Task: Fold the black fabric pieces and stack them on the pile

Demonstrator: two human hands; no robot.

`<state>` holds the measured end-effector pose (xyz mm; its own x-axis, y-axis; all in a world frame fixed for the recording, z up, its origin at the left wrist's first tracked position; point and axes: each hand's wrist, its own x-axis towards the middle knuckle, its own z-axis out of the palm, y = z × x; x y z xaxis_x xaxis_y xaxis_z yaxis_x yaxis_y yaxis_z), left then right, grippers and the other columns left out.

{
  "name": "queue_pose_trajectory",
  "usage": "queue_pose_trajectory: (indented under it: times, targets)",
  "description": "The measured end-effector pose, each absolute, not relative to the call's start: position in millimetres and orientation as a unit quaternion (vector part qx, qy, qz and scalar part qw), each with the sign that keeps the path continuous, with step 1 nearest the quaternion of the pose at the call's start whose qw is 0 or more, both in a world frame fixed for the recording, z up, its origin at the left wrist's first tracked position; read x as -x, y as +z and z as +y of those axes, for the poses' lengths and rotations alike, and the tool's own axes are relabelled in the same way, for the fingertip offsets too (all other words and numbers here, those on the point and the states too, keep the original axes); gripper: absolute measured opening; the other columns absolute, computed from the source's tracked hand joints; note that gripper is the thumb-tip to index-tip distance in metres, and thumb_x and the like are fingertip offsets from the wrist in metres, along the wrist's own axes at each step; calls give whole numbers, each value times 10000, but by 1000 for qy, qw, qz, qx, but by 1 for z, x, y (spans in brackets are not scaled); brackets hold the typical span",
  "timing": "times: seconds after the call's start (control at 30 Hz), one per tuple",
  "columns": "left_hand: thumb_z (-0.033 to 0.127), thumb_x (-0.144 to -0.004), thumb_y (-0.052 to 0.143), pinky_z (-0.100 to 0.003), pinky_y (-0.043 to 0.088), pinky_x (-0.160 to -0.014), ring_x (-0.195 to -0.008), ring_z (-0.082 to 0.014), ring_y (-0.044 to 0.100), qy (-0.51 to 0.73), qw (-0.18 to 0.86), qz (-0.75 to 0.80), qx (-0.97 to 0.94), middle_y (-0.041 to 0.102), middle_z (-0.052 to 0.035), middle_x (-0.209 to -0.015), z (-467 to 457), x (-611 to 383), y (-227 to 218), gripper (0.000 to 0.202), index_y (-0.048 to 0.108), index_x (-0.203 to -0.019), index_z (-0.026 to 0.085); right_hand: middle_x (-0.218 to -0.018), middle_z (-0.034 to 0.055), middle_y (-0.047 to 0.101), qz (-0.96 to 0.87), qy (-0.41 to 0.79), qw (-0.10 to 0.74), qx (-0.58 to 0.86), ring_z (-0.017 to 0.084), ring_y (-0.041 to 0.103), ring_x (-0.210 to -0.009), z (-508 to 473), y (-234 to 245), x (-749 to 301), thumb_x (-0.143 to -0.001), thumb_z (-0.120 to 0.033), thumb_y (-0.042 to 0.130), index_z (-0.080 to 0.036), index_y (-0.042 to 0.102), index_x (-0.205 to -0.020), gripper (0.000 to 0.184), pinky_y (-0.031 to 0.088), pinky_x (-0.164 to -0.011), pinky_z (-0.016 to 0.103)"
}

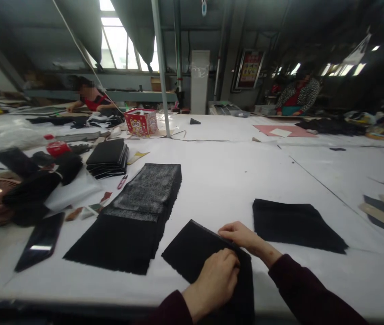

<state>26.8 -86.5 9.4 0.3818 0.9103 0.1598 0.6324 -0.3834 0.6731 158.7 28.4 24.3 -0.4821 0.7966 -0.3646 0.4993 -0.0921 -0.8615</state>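
One black fabric piece [185, 253] lies at 6 o'clock in your view, on the white surface [215, 189]. Your right hand [242, 235] has thumb and fingertips pinched on its far edge; your left hand [217, 280] is curled over it, fingertips hidden, can't tell if it grips. Risk: uneven pull between hands could skew that edge. Your right wrist is near the black stack [296, 225] at 4 o'clock; a sideways swing could knock its layers out of line.
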Motion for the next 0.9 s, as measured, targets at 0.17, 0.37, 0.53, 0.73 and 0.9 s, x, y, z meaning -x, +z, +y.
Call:
queue_pose_trajectory:
  times: [0.17,0.37,0.53,0.73,0.9]
  targets:
    - [148,-858,544,-423,451,-907,-1082,-267,543,157,148,543,-811,596,-82,-1198,-80,24,25,237,590,-1085,201,-674,8,666,-731,467,123,482,143,558,-652,33,18,-149,-745,-289,610,-160,730,-762,177,401,-602,239]
    - [153,-867,567,-408,433,-972,-1157,-262,517,115,120,583,-795,575,-73,-1264,-68,72,17,334,576,-1196,207,-824,47,699,-779,345,142,505,191,615,-794,24,8,-123,-793,-248,600,-194,727,-924,190,426,-753,294]
    - [158,-880,557,-406,425,-992,-1171,-260,511,121,117,580,-797,572,-72,-1279,-68,71,13,341,570,-1217,211,-957,75,661,-793,276,151,521,233,598,-931,14,0,-109,-833,-218,566,-199,682,-1016,217,422,-837,334]
    - [171,-882,573,-380,430,-989,-1144,-240,531,152,126,601,-774,580,-63,-1258,-69,82,16,349,567,-1227,229,-1008,84,621,-825,170,182,506,252,567,-988,1,2,-110,-870,-194,536,-217,647,-1062,223,435,-854,362]
    - [176,-908,540,-321,464,-896,-1055,-214,590,173,116,690,-693,597,-56,-1172,-79,107,27,269,568,-1172,222,-1014,79,609,-842,170,211,467,237,570,-946,-33,10,-109,-902,-185,502,-207,617,-1103,233,462,-831,373]
